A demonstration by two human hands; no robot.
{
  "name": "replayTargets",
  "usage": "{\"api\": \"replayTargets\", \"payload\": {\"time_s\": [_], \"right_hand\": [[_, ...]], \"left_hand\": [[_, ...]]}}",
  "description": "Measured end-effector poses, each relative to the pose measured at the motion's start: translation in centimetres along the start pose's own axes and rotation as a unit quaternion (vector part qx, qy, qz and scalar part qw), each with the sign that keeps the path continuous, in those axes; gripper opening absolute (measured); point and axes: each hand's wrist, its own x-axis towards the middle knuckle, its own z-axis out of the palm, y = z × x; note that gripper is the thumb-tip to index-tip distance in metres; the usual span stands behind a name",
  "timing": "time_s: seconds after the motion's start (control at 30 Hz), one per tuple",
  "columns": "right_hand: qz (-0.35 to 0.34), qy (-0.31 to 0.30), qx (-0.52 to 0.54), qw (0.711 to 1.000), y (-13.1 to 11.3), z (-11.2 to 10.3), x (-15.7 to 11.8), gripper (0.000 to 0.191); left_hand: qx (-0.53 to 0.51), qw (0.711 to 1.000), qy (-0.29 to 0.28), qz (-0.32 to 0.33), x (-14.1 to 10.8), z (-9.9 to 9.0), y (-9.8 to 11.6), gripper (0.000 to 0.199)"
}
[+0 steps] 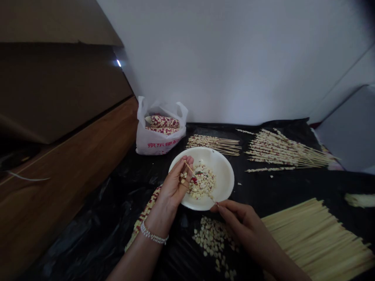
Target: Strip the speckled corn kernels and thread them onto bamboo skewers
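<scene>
My left hand [175,181] is half curled over the left side of a white bowl [225,179], with a few pale corn kernels [183,181] cupped in its fingers. A thin wooden skewer [189,167] has one end at that thumb and fingertips and slants down across the bowl. Its lower end appears to meet my right hand [243,218], whose thumb and forefinger pinch it by the bowl's near rim. Small kernels seem to be threaded there. Loose white and dark red kernels [205,181] fill part of the bowl.
Behind the bowl stands a white plastic bag [158,144] of speckled corn cobs [164,121]. Kernel-threaded skewers lie in a small pile [205,142] and a larger one [275,150]. Plain sticks [319,238] are spread at right; loose kernels [212,236] and a cob [143,218] lie nearer me.
</scene>
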Motion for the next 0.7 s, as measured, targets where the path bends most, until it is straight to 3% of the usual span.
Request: {"api": "replayTargets", "payload": {"time_s": [0.47, 0.7], "right_hand": [[-0.017, 0.010, 0.007, 1.000, 0.39, 0.04, 0.03, 0.033], [0.011, 0.001, 0.007, 1.000, 0.72, 0.00, 0.00, 0.036]], "left_hand": [[-0.018, 0.997, -0.003, -0.077, 0.24, -0.33, 0.35, 0.022], [0.013, 0.998, -0.012, -0.056, 0.24, -0.41, -0.45, 0.010]]}}
